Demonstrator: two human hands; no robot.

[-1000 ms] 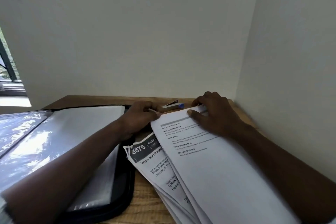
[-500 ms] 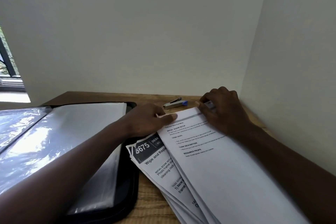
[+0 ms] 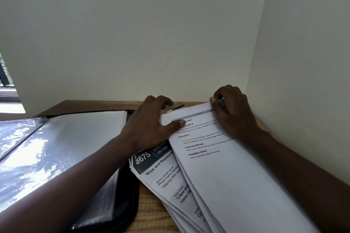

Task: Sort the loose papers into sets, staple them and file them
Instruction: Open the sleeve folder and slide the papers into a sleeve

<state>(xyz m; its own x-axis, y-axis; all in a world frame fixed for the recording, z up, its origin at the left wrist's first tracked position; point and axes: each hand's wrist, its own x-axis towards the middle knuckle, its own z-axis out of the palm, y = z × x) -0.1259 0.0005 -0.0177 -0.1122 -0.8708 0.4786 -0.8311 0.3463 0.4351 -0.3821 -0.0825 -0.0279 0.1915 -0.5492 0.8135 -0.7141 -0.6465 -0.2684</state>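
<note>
A top set of printed papers point(image 3: 223, 166) lies slanted over a fanned pile of more sheets point(image 3: 166, 178) headed "Wipe and Replace". My left hand point(image 3: 151, 125) pinches the top set's upper left corner, thumb on the page. My right hand point(image 3: 233, 111) grips the upper right corner with curled fingers. A silver stapler point(image 3: 178, 107) lies just behind the papers, mostly hidden by my left hand and the sheets. An open black display folder point(image 3: 121, 191) with clear plastic sleeves point(image 3: 62, 153) lies to the left.
The wooden desk point(image 3: 151, 212) sits in a corner, with a white wall behind and another close on the right. A window point(image 3: 6, 81) shows at the far left edge.
Both hands have lifted and shifted the top set's upper edge farther back. My left hand moved up over the stapler, now mostly hidden. The camera tilted slightly.
</note>
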